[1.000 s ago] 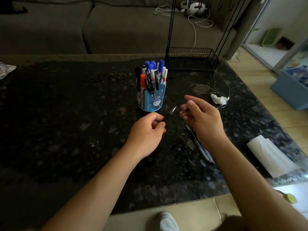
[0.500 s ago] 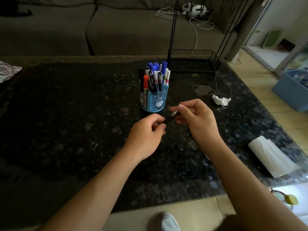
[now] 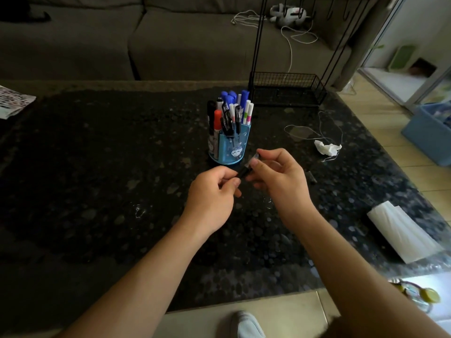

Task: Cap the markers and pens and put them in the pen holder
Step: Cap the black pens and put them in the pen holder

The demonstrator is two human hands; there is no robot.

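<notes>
The capping step is in hand: a dark pen (image 3: 242,171) spans the small gap between the two hands, held above the table (image 3: 97,167) just in front of the blue pen holder (image 3: 231,148), which already stands crowded with markers. The left hand (image 3: 212,193) curls round the barrel's near end, while the right hand (image 3: 278,174) pinches the far end, where a pale cap (image 3: 255,159) appears to sit; whether it is pushed fully home is hard to tell in this dim view. The next move likely calls for a firm press together, then a short lift forward to drop the pen upright into a free slot.
</notes>
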